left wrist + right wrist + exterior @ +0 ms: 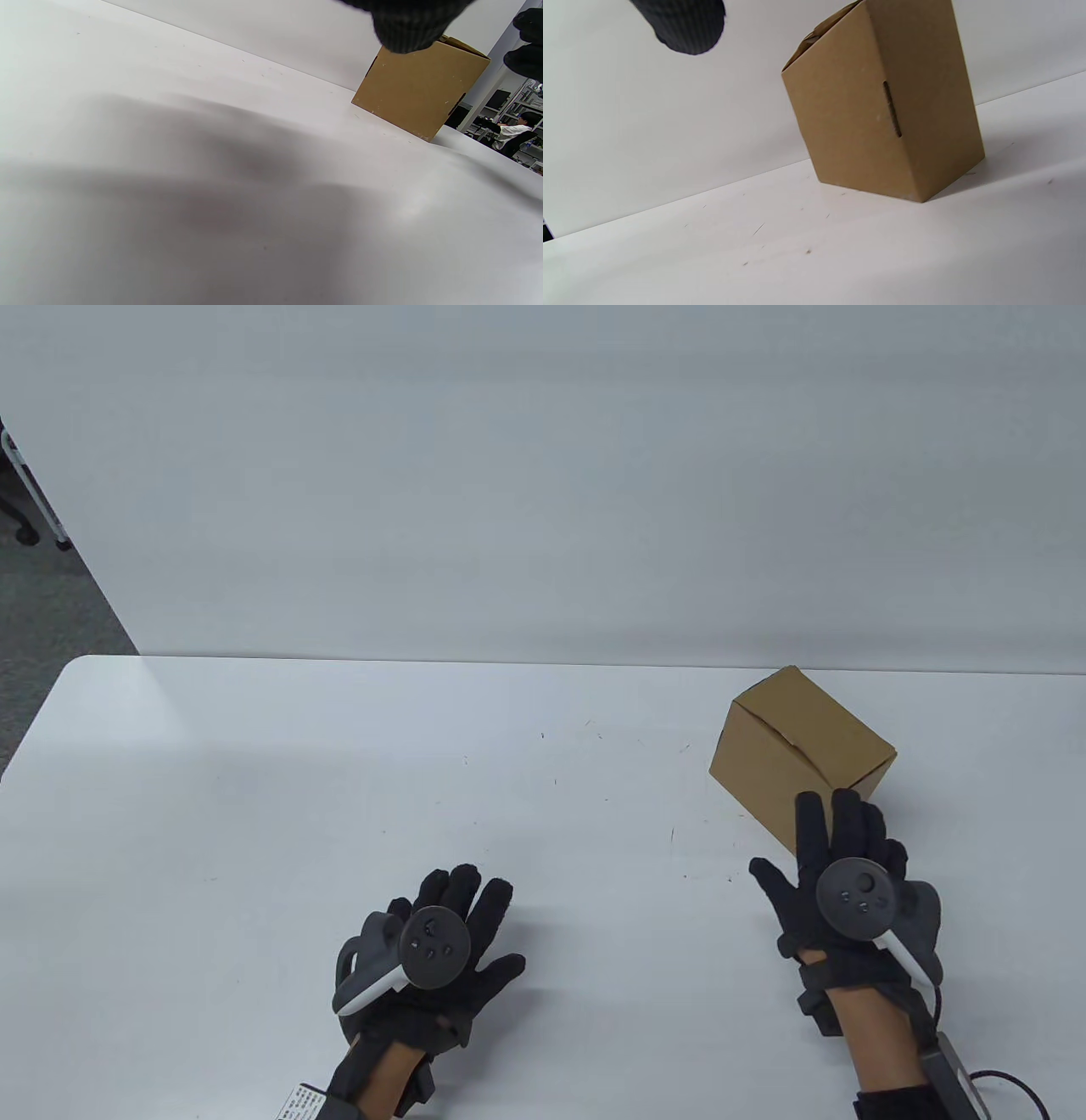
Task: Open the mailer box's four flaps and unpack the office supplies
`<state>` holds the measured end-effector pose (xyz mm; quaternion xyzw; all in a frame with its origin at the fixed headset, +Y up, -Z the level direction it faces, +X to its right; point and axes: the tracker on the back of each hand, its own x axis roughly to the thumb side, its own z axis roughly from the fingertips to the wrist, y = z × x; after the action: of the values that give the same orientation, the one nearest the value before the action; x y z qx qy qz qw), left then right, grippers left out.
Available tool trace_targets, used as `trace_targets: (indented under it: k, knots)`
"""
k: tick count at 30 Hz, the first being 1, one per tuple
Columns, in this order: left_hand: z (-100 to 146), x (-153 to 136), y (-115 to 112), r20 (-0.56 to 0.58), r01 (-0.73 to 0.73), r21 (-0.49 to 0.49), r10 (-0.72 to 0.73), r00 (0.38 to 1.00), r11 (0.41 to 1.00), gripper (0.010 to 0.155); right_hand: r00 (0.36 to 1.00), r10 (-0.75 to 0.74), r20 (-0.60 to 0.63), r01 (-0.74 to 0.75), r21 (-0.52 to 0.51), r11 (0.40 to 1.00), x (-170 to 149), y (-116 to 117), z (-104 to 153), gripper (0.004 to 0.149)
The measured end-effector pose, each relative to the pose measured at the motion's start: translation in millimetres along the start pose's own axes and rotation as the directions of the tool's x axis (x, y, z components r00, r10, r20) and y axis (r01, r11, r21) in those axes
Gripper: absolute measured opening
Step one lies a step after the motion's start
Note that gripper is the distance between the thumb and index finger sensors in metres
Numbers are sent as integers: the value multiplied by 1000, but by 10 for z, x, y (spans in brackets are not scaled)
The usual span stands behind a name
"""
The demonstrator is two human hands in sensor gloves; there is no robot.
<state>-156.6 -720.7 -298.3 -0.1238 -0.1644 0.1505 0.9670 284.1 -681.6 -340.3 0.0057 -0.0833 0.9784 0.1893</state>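
A brown cardboard mailer box (797, 751) stands on the white table (339, 780) at the right, its top flaps folded shut. It also shows in the left wrist view (418, 89) and the right wrist view (882, 110). My right hand (836, 857) hovers just in front of the box with straight fingers, holding nothing; one fingertip (685, 23) hangs in at the top of its wrist view. My left hand (454, 920) lies flat over the table near the front middle, fingers spread, well left of the box.
A white wall (543, 475) runs behind the table's far edge. Grey carpet and a chair base (25, 517) show at the far left. In the left wrist view, a seated person (515, 129) and shelving are visible far off to the right.
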Motion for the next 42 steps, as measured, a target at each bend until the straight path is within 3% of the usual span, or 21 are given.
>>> trace_targets:
  k: [10, 18, 25, 29, 42]
  knots:
    - [0, 33, -12, 17, 4, -14, -3, 1000, 1000, 80, 987, -106, -119, 115, 69, 991, -558, -117, -620, 96]
    - [13, 88, -9, 43, 3, -19, -3, 999, 1000, 80, 924, -328, -195, 371, 257, 892, -822, -37, -982, 106]
    - [12, 92, -15, 48, 0, -22, 2, 999, 1000, 80, 900, -411, -146, 434, 222, 873, -856, -21, -1017, 110]
    - [13, 97, -16, 52, 0, -20, 2, 999, 1000, 80, 855, -511, -93, 517, 240, 822, -852, -3, -999, 109]
    - [25, 68, 0, 44, -15, -16, 16, 999, 1000, 80, 830, -552, 84, 467, 437, 769, -255, 183, -920, 109]
